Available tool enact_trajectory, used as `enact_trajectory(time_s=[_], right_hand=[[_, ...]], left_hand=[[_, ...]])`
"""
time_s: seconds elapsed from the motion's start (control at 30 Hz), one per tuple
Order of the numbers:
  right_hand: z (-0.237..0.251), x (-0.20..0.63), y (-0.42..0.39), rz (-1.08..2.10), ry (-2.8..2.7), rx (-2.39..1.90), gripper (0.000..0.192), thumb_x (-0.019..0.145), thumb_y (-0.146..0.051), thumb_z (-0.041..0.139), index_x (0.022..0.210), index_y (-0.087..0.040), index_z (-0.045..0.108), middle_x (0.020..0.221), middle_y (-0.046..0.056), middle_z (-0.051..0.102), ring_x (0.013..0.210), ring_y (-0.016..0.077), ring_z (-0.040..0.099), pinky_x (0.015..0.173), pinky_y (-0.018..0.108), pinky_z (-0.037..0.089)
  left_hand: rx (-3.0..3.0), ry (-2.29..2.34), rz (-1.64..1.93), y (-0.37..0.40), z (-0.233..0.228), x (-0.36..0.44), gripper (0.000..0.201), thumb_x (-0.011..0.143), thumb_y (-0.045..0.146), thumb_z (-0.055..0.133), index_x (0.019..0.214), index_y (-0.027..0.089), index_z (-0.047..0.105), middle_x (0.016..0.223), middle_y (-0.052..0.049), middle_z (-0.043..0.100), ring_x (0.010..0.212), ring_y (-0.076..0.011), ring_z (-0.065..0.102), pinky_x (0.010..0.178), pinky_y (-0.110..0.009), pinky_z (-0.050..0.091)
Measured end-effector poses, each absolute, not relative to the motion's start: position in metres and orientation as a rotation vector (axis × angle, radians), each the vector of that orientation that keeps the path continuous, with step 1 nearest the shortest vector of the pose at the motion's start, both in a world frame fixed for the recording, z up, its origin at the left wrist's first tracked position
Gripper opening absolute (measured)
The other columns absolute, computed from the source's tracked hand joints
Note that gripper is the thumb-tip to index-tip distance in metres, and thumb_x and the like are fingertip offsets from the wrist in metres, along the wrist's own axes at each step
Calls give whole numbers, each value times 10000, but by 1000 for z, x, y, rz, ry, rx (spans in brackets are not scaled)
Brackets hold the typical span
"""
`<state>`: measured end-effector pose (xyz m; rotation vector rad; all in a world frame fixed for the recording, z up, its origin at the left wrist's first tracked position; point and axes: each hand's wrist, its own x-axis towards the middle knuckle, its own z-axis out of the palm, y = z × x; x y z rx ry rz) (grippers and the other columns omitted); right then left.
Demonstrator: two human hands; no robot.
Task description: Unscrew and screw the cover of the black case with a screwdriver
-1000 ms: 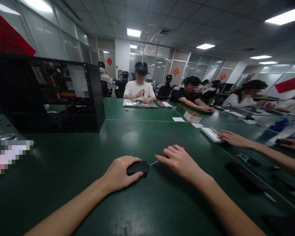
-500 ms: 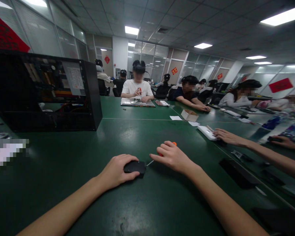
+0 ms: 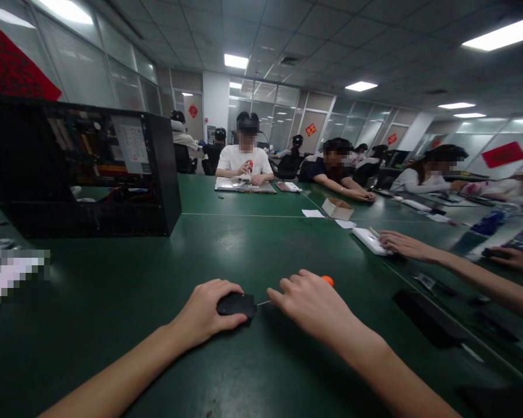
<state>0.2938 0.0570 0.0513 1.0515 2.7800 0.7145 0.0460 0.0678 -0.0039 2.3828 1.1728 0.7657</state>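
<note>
— Black plastic, was it, the small device [image 3: 236,303] on the desk [image 3: 253,244]?

— Yes, a flat, dark, rounded-off block, lying on the green surface close to the near edge. The left hand [image 3: 204,310] lay over its left end, fingers curled on top and thumb along the near side, pinning it down.

— And the right hand [image 3: 314,302]?

— Just to the right of the block, closed around a screwdriver [image 3: 326,280]. Only the orange end of the handle showed past the knuckles, while the thin metal shaft ran left from the fingers to the block's right edge.

— What stood around them?

— An open black computer case [image 3: 82,168] far to the left, well apart. On the right, a neighbour's hand [image 3: 403,244] rested at a white object [image 3: 368,239]. A small cardboard box [image 3: 337,208] sat farther back.
</note>
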Motion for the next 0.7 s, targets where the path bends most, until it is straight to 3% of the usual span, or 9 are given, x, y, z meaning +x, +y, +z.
enact_trajectory(time_s=[0.17,0.43,0.7], right_hand=[[45,297,74,382,2851,994,276,1020,-439,499,1006,-243,693,771,27,695,647,158,654,552,276,313],[38,317,77,280,2963,1092,378,1022,-474,477,889,-203,704,790,31,680,705,151,624,645,283,334],[26,312,84,38,3076,1017,414,1055,-465,385,1023,-214,714,861,36,681,793,150,612,709,284,372]], left_hand=[[2386,1158,756,64,-3,53,363,786,403,817,1082,227,704,1038,-42,753,943,-256,681,837,-359,500],[2382,1155,794,63,-4,52,351,808,382,794,1106,221,702,1060,-51,745,958,-251,679,856,-363,516],[2363,1121,844,59,-5,51,322,828,351,776,1113,224,700,1072,-57,741,986,-250,671,880,-367,517]])
